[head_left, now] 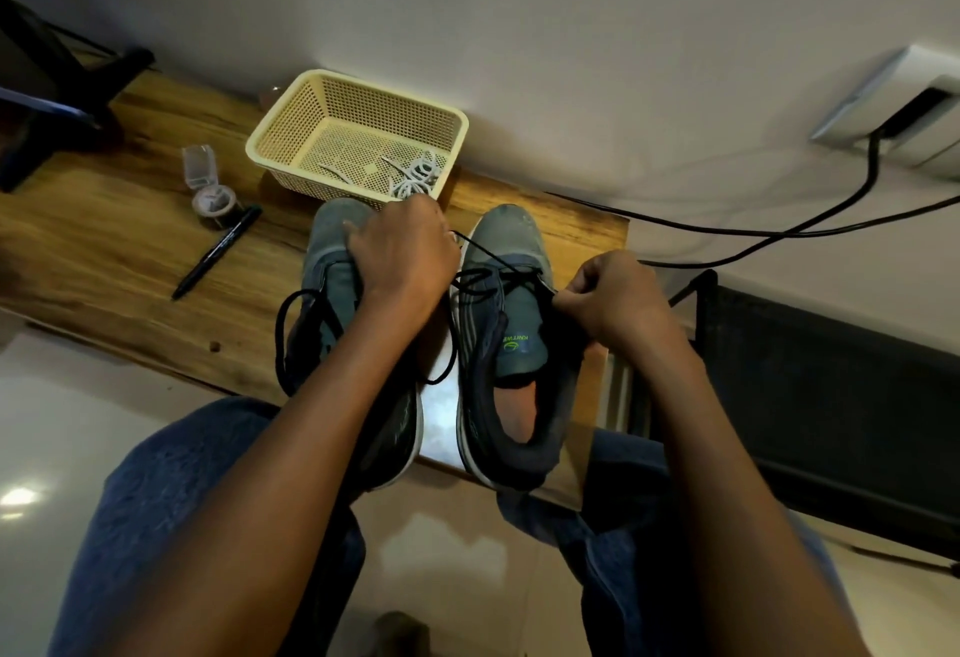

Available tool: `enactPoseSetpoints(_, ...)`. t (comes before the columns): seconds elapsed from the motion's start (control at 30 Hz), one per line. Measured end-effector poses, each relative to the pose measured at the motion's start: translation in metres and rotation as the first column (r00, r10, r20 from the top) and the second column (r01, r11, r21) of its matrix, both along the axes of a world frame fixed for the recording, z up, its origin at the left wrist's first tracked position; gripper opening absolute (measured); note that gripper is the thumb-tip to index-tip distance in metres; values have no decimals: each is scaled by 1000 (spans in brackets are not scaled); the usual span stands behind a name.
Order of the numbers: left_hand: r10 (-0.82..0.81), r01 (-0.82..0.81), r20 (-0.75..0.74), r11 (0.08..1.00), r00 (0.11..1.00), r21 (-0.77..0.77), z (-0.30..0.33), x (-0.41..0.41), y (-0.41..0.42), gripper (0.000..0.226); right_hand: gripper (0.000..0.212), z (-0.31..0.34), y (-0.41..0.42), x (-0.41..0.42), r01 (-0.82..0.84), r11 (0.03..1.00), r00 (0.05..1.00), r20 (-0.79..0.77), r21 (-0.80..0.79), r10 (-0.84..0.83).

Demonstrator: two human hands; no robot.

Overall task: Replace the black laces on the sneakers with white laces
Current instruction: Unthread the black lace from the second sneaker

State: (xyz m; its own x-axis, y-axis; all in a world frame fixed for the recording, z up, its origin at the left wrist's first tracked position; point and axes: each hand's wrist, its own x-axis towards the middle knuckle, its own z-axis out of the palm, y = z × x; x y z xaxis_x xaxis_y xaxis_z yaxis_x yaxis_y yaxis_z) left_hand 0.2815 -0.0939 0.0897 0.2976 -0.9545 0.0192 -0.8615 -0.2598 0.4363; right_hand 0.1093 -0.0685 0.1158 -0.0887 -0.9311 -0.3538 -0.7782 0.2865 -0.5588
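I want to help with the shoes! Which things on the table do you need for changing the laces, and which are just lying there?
For the job:
right sneaker
left sneaker
black laces
white laces in the cream basket

Just lying about:
black marker
small clear container with open lid
black cable

One head-worn wide-angle view — looking steeply down, close over the wooden table.

Basket just behind sneakers; pen left; table beyond bare.
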Motion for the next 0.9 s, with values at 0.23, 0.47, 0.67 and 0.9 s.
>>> enactPoseSetpoints(0.23,-153,153,70,988,986,1,-3,-8,3,27,14,-1,-1,-1,-9,1000,1000,-10,14,9)
enactPoseSetpoints(0.47,-452,446,50,890,891,100,-1,-33,17,25,15,-1,-1,3,-26,999,999,-23,18,27)
enactPoseSetpoints(0.67,-308,309,43,950,950,-36,-1,-32,14,20,14,-1,-1,2,-18,1000,999,-36,11,18)
enactPoseSetpoints(0.9,4,-2,36,998,999,-58,25,22,3,21,13,-4,1,-6,-30,1000,995,-94,-10,28)
